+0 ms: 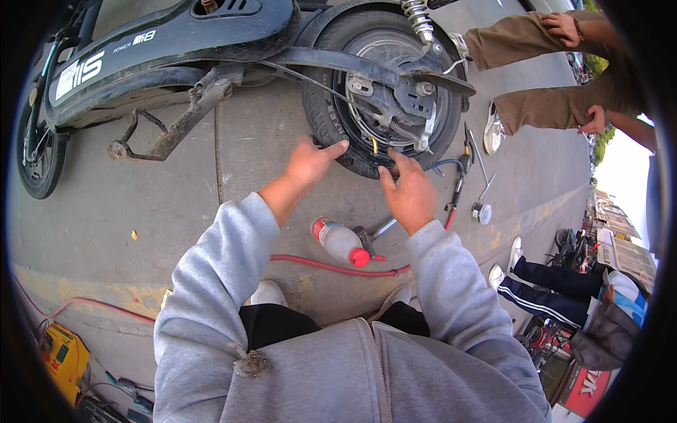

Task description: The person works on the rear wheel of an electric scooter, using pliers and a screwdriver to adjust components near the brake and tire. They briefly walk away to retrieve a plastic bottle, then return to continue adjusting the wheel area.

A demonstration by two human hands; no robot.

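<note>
A black scooter (pixel 162 53) fills the top of the head view, its side stand (pixel 187 123) sticking out. My left hand (pixel 309 163) is at the near left edge of its rear tyre (pixel 328 116), thumb stretched out over the rubber and the other fingers partly hidden. My right hand (pixel 409 189) reaches the tyre's lower edge with fingers apart and fingertips at the rim. Between the hands, a small yellow piece (pixel 374 145) shows at the rim; its kind is unclear. Neither hand appears to hold anything.
Below the wheel lie a red-capped bottle (pixel 342 242), a metal-ended tool (pixel 374 236) and a red hose (pixel 317 265). An air gun (pixel 458 185), a T-shaped wrench (pixel 485 169) and a small tin (pixel 481 213) lie right. Two other people (pixel 536 106) are at right. A yellow machine (pixel 63 361) stands lower left.
</note>
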